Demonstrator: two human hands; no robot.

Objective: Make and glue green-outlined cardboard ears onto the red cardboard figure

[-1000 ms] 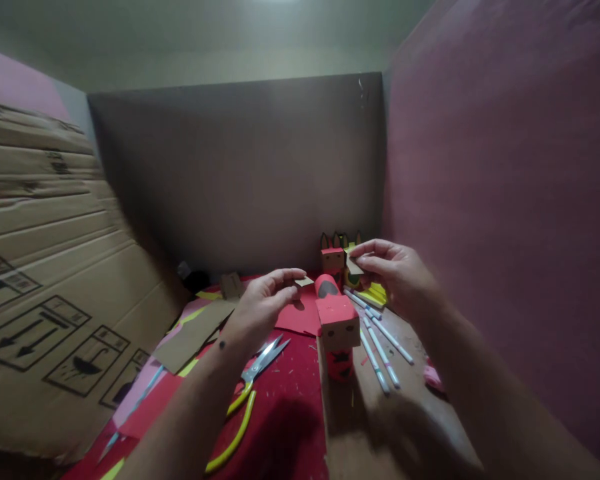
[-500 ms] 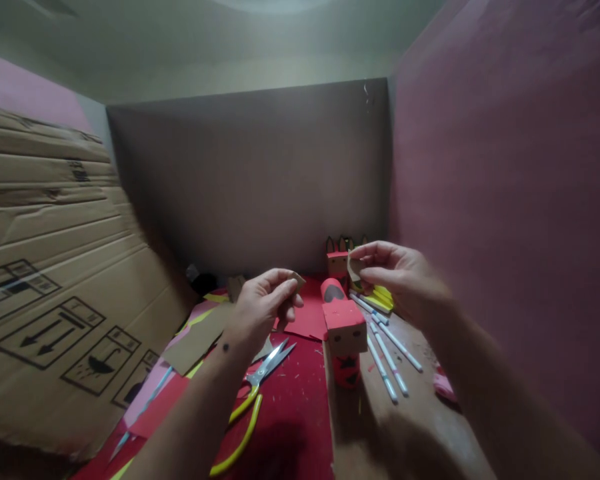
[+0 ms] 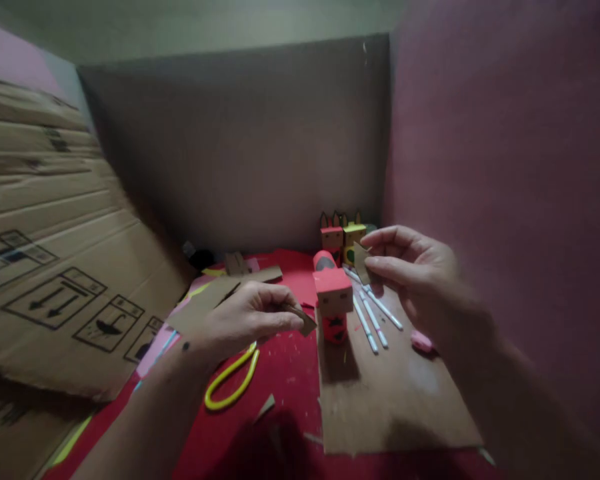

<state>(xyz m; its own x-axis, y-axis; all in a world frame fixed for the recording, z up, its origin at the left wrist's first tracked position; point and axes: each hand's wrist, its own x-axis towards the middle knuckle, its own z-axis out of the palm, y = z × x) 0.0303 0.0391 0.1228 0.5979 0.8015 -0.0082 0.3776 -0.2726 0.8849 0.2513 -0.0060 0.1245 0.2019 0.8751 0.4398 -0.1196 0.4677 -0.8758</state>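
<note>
Between thumb and fingers, my left hand [image 3: 265, 310] pinches a small brown cardboard piece [image 3: 307, 323]. Another small pointed cardboard piece [image 3: 361, 262] is held upright by my right hand [image 3: 413, 263], higher and to the right. Between the hands stands a red animal figure [image 3: 334, 300] with a box-shaped head, a brown face and drawn eyes; no ears show on it. Below my left hand lie yellow-handled scissors [image 3: 233, 387], their blades hidden by the hand. Two finished-looking figures with pointed ears, one red [image 3: 331, 238] and one yellow [image 3: 354, 235], stand at the back.
Several white markers [image 3: 374, 320] and a pink object [image 3: 422, 341] lie on a brown board [image 3: 400, 407] at right. Cardboard sheets [image 3: 205, 300] and coloured paper sit at left on the red cloth [image 3: 290, 380]. A large carton [image 3: 55, 267] leans at left; a pink wall [image 3: 505, 167] rises at right.
My view has tipped downward. My left hand has moved lower, toward the front of the red figure, with its cardboard piece. My right hand still holds its piece, now clear of the back figures.
</note>
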